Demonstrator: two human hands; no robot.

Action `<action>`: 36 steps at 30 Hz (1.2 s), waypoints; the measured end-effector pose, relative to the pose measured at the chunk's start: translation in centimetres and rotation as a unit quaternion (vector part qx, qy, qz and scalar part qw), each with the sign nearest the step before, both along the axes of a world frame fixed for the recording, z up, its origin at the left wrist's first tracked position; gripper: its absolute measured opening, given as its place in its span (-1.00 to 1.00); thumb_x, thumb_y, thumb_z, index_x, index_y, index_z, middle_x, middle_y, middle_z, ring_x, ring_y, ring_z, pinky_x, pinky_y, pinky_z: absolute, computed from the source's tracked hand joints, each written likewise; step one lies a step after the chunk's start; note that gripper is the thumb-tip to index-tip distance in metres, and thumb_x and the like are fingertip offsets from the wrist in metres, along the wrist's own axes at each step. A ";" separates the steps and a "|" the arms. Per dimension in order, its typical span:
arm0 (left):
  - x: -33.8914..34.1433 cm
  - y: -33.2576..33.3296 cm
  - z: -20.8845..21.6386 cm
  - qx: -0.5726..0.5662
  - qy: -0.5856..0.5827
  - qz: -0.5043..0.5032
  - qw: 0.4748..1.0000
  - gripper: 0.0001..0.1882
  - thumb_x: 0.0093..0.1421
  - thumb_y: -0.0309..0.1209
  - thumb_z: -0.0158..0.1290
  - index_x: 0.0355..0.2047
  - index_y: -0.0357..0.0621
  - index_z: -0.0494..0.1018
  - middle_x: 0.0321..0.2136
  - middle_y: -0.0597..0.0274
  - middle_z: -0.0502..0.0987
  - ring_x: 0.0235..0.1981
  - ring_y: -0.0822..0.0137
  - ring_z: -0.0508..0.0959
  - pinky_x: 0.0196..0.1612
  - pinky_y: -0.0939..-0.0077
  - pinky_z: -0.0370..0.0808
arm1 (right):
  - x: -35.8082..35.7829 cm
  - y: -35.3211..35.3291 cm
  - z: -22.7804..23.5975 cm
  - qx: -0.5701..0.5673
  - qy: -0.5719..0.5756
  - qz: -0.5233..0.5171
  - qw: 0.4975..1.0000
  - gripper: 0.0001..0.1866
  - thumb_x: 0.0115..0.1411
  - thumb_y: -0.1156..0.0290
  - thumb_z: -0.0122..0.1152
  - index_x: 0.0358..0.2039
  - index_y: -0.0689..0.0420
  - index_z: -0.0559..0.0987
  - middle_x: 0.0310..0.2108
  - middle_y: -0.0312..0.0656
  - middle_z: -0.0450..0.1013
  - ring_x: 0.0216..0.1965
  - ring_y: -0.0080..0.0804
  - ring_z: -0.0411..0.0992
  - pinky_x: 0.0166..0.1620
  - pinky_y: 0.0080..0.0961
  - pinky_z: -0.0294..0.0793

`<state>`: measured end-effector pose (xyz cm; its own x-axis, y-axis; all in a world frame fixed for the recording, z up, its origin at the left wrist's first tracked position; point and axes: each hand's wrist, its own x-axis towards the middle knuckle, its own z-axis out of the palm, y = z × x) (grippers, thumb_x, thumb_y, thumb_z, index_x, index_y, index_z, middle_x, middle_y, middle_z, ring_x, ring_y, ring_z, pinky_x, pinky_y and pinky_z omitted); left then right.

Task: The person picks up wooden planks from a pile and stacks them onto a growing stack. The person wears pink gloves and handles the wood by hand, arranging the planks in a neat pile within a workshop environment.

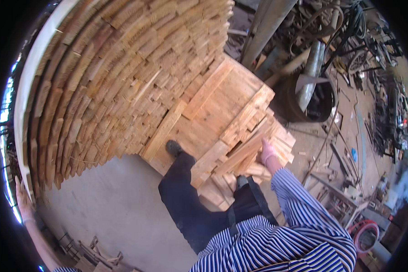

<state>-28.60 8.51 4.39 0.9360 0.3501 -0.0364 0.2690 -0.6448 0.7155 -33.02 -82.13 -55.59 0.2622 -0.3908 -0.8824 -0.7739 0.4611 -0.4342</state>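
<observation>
My right hand (267, 152) reaches forward in a striped sleeve and grips the end of a pale wooden plank (238, 156) that lies slanted across a low pile of short planks (240, 122). My left hand (22, 199) is stretched far out to the left, against the lower edge of a tall wall of stacked boards (113, 77). Its fingers are too small and blurred to read. My dark-trousered legs stand on the low pile, with one shoe (173, 147) on a flat board and the other shoe (241, 181) among loose pieces.
A grey concrete floor (118, 213) lies below left. A dark round drum (310, 97) with a metal pipe stands at the right. Scrap metal, wheels and tools crowd the far right. A red hose coil (365, 233) and wooden frames sit lower right.
</observation>
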 end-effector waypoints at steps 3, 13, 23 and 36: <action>-1.8 -3.0 1.0 -0.342 0.018 0.225 0.912 -0.29 0.45 0.09 -0.10 0.41 -0.10 0.12 0.24 0.03 0.36 0.13 0.25 0.40 0.12 0.33 0.32 | -3.4 -1.8 -1.8 0.047 0.018 -0.009 0.999 -0.30 0.28 -0.14 0.19 0.34 -0.20 0.25 0.26 -0.04 0.26 0.08 0.13 0.38 -0.06 0.38 0.44; -2.4 -8.0 -5.4 -0.276 -0.124 0.218 0.928 -0.45 0.35 0.05 0.13 0.21 0.11 0.34 0.21 0.06 0.42 0.17 -0.10 0.46 0.06 -0.54 0.29 | 0.4 -2.3 -4.7 0.070 -0.050 0.067 0.994 -0.29 0.22 -0.16 0.27 0.28 -0.12 0.36 0.00 -0.08 0.35 -0.21 -0.11 0.37 -0.17 0.19 0.47; -0.7 -6.9 -7.1 -0.233 -0.116 0.244 0.934 -0.40 0.34 0.11 0.10 0.25 0.10 0.36 0.25 0.19 0.42 0.32 -0.10 0.32 0.23 -0.65 0.05 | -6.7 3.0 -18.5 0.159 -0.084 0.274 0.945 -0.41 0.26 -0.07 0.28 0.21 -0.11 0.44 -0.13 -0.14 0.41 -0.31 -0.15 0.42 -0.37 -0.08 0.53; -2.1 -10.8 -6.5 -0.117 -0.127 0.205 0.963 -0.18 0.24 0.00 0.28 0.35 -0.18 0.26 0.35 -0.11 0.26 0.36 -0.13 0.24 0.37 -0.31 0.14 | 8.4 29.5 20.4 -0.167 -0.462 0.501 0.713 -0.07 0.34 0.10 0.20 0.53 0.12 -0.06 0.49 0.17 0.01 0.46 -0.02 0.11 0.42 -0.22 0.13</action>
<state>-30.68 -2.25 -2.07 0.7104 0.7018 0.0520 0.2639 -0.3342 0.9048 -24.65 -52.59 -35.20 0.9658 0.2533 -0.0546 0.0449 -0.3714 -0.9274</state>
